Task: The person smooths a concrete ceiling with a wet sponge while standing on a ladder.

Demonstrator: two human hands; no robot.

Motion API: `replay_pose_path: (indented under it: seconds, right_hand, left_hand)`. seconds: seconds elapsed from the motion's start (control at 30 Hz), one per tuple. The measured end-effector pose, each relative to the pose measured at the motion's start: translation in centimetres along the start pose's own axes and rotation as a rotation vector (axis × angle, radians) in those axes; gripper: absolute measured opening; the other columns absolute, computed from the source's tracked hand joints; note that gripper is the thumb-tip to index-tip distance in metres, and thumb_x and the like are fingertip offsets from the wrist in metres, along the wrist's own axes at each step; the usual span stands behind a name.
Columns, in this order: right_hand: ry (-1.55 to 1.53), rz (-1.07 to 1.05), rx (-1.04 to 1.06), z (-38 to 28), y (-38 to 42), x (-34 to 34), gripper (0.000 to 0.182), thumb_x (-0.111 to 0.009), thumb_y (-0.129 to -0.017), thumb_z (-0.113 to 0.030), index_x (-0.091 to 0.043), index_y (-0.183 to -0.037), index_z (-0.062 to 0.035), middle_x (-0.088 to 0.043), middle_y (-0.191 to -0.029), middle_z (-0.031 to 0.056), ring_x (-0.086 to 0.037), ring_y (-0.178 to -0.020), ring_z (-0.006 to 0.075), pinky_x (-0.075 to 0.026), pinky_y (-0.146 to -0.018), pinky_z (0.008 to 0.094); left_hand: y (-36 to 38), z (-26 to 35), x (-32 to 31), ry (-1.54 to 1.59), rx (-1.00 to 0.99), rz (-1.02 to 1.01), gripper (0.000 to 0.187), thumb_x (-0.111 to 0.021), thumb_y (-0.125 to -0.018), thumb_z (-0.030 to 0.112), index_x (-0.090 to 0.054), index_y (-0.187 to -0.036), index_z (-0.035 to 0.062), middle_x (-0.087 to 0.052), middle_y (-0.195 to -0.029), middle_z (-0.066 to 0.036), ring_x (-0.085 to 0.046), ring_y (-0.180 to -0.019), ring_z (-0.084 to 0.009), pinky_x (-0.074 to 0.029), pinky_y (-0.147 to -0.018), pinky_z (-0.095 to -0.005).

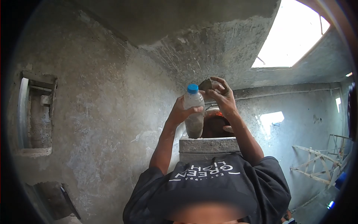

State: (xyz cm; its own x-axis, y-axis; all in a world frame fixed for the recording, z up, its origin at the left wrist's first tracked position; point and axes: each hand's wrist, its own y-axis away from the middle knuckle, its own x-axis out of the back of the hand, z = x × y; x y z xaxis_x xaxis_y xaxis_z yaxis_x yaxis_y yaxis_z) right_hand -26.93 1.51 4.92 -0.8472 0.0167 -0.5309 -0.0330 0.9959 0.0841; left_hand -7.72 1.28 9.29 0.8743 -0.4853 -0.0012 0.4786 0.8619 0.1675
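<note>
My left hand [183,112] is wrapped round a clear plastic bottle [194,125] with a blue cap [192,88], its thumb lying across the front. The bottle looks cloudy and grey with dirt, and its base is at the edge of a rough concrete ledge [209,145]. To the right of the cap, my right hand [222,94] pinches a flat, angular grey-brown piece [206,85] between thumb and fingers. I cannot tell what that piece is. Past my forearms there is a dark rounded shape [214,126] with an orange-red patch, partly hidden.
A plastered wall [100,112] rises on the left, with a recessed niche [40,112] in it. At upper right is a bright opening [294,33]. A wooden frame [317,164] stands by the right wall, near a blue object [341,180].
</note>
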Motion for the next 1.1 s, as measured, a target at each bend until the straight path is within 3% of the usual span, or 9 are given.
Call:
replay_pose_path:
  seconds: [0.13,0.2,0.23,0.47,0.57,0.63,0.77,1.03,1.1]
  right_hand:
    - [0.575,0.239,0.371,0.0,1.4,-0.1,0.041,-0.069,-0.075,0.003,-0.06,-0.114,-0.0064,-0.068,-0.098,0.0077,-0.063,-0.094,0.018,-0.049,-0.082,0.0306]
    - [0.947,0.17,0.947,-0.7,1.9,0.3,0.029,-0.07,-0.068,0.005,-0.068,-0.095,-0.0062,-0.069,-0.095,0.0058,-0.063,-0.094,0.0226,-0.05,-0.081,0.0332]
    - [0.944,0.194,0.96,-0.7,2.2,0.1,0.026,-0.071,-0.063,0.006,-0.07,-0.086,-0.0066,-0.068,-0.096,0.0045,-0.062,-0.095,0.0257,-0.049,-0.082,0.0358]
    - [0.989,0.12,1.068,-0.4,3.9,0.6,0.026,-0.072,-0.062,0.005,-0.069,-0.086,-0.0061,-0.066,-0.104,0.0047,-0.058,-0.102,0.028,-0.048,-0.085,0.0383]
    - [1.003,0.09,0.985,-0.4,4.6,0.9,0.036,-0.073,-0.064,-0.003,-0.067,-0.099,-0.0056,-0.063,-0.111,0.0091,-0.056,-0.109,0.0288,-0.047,-0.09,0.038]
    - [0.469,0.096,0.651,-0.6,5.3,0.6,0.042,-0.072,-0.075,-0.016,-0.06,-0.115,-0.0049,-0.06,-0.115,0.0125,-0.053,-0.113,0.0265,-0.044,-0.094,0.0375]
    - [0.27,0.107,0.197,-3.3,5.4,0.3,0.042,-0.062,-0.092,-0.03,-0.053,-0.122,-0.003,-0.059,-0.114,0.0119,-0.056,-0.108,0.0205,-0.045,-0.093,0.0339]
    - [0.14,-0.011,-0.026,-4.6,5.7,0.2,0.042,-0.072,-0.084,-0.026,-0.058,-0.117,-0.0018,-0.063,-0.106,0.0139,-0.061,-0.101,0.0195,-0.049,-0.088,0.03]
    - [0.134,-0.034,-0.245,-5.0,6.3,0.1,0.042,-0.073,-0.082,-0.026,-0.06,-0.114,-0.001,-0.063,-0.107,0.0142,-0.061,-0.103,0.0206,-0.049,-0.089,0.0298]
  left_hand:
    - [0.7,0.3,-0.7,-0.031,-0.053,0.143,0.064,-0.074,-0.067,0.02,-0.053,-0.126,0.0055,-0.061,-0.112,-0.006,-0.058,-0.097,-0.0146,-0.046,-0.088,-0.0307]
    - [1.2,0.9,-1.3,-0.007,-0.11,0.152,0.069,-0.074,-0.066,0.021,-0.051,-0.129,0.0053,-0.06,-0.117,-0.008,-0.057,-0.099,-0.0148,-0.045,-0.09,-0.0308]
    - [1.4,1.2,-1.6,0.051,-0.128,0.114,0.073,-0.075,-0.064,0.023,-0.049,-0.131,0.0049,-0.059,-0.12,-0.008,-0.056,-0.101,-0.0155,-0.044,-0.091,-0.0312]
    - [2.2,1.5,-2.5,-0.02,-0.115,-0.032,0.078,-0.076,-0.061,0.028,-0.051,-0.13,0.0029,-0.059,-0.121,-0.008,-0.056,-0.098,-0.0126,-0.044,-0.088,-0.0287]
    - [2.3,0.9,-2.3,-0.032,-0.175,-0.024,0.07,-0.078,-0.064,0.024,-0.054,-0.128,0.0058,-0.063,-0.114,-0.006,-0.061,-0.098,-0.0154,-0.046,-0.091,-0.0321]
    - [2.5,1.2,-1.8,-0.097,-0.151,-0.046,0.07,-0.079,-0.063,0.024,-0.055,-0.127,0.0067,-0.064,-0.113,-0.007,-0.062,-0.098,-0.0162,-0.047,-0.091,-0.0325]
    - [2.9,1.3,-1.8,-0.229,-0.173,-0.086,0.066,-0.082,-0.062,0.023,-0.059,-0.123,0.0095,-0.066,-0.108,-0.008,-0.064,-0.097,-0.0187,-0.049,-0.09,-0.0346]
    - [3.5,2.4,-1.9,-0.195,-0.044,-0.167,0.064,-0.083,-0.059,0.023,-0.061,-0.116,0.0072,-0.066,-0.105,-0.007,-0.064,-0.096,-0.0196,-0.049,-0.09,-0.0364]
    - [3.5,1.9,-1.9,-0.181,-0.041,-0.177,0.059,-0.084,-0.06,0.022,-0.063,-0.114,0.0095,-0.068,-0.102,-0.006,-0.065,-0.094,-0.0201,-0.05,-0.09,-0.0378]
